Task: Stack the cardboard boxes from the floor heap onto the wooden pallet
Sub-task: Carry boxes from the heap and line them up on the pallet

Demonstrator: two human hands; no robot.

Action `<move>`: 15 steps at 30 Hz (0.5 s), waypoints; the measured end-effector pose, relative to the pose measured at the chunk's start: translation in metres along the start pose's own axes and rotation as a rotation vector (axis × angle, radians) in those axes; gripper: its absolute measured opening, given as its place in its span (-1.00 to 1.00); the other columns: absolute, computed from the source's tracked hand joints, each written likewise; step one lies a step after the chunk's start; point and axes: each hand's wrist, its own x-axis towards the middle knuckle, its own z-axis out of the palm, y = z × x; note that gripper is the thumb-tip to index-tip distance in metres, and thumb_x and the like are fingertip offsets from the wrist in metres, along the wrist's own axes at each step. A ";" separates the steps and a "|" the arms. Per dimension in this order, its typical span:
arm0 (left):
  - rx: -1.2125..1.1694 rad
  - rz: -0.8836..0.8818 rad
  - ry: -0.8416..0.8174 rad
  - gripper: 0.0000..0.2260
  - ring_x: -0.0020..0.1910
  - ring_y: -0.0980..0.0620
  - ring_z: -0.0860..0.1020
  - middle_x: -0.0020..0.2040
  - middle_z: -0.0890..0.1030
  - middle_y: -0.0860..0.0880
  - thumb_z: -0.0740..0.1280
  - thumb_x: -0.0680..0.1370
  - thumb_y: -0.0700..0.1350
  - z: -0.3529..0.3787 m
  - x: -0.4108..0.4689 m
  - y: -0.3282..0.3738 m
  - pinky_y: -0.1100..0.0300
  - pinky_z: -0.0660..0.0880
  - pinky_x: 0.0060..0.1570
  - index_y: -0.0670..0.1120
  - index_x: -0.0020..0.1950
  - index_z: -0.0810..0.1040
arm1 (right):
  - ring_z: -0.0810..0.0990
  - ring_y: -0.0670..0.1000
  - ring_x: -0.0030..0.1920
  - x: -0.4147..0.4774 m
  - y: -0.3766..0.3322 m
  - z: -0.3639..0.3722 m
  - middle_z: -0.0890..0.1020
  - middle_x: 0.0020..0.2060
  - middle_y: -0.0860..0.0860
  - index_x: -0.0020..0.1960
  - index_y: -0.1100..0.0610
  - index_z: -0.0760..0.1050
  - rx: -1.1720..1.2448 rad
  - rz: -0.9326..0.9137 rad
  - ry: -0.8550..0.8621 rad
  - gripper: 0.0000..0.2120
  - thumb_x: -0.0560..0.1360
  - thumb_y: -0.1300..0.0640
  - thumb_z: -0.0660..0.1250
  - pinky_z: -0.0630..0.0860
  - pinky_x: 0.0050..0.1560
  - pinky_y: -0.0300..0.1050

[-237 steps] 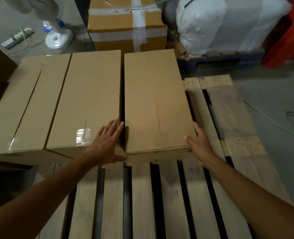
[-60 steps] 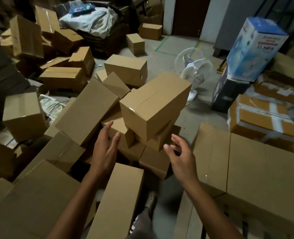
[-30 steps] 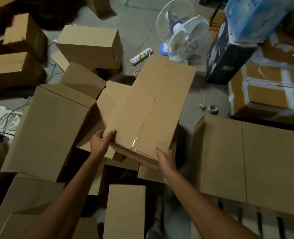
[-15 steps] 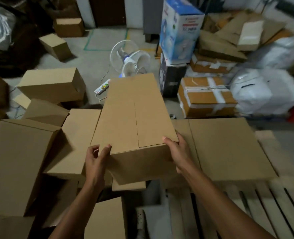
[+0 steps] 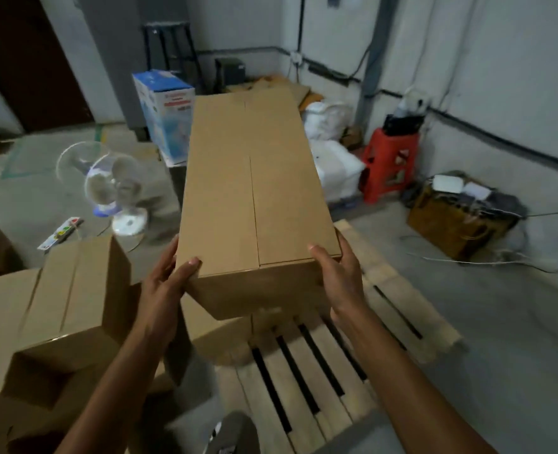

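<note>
Both hands gripped one long box at its near end: the left hand curled round the left corner, thumb on top, the right hand round the right corner. The box was held above the pallet.

Print on the blue-and-white box (seemingly a label) is unreadable.

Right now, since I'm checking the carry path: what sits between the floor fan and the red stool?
In the head view, the held cardboard box fills most of that stretch; white sacks lie beside the red stool.
</note>
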 end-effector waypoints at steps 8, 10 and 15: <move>0.024 0.010 -0.188 -0.61 0.23 -0.07 0.54 0.25 0.54 0.04 0.36 0.59 -0.04 0.156 -0.002 0.022 -0.06 0.52 0.13 0.45 0.25 0.46 | 0.55 -0.19 0.21 0.009 -0.008 -0.158 0.61 0.15 -0.32 0.15 -0.41 0.50 0.098 0.023 0.176 -0.62 0.41 -0.10 0.49 0.48 0.30 0.01; 0.012 -0.019 -0.157 -0.68 0.16 -0.07 0.58 0.15 0.59 0.06 0.30 0.62 -0.02 0.194 0.010 0.024 0.00 0.52 0.01 0.30 0.33 0.45 | 0.56 -0.05 0.29 0.023 -0.004 -0.189 0.61 0.24 -0.23 0.23 -0.40 0.50 0.085 0.042 0.184 -0.49 0.30 -0.26 0.52 0.49 0.32 0.20; 0.096 -0.057 -0.223 -0.67 0.05 0.01 0.65 0.13 0.67 0.05 0.27 0.63 0.05 0.277 0.039 0.014 0.06 0.54 -0.08 0.14 0.40 0.50 | 0.64 -0.04 0.07 0.077 0.000 -0.256 0.66 0.07 -0.16 0.06 -0.34 0.51 0.097 0.123 0.155 -0.79 0.53 -0.05 0.43 0.63 0.00 0.13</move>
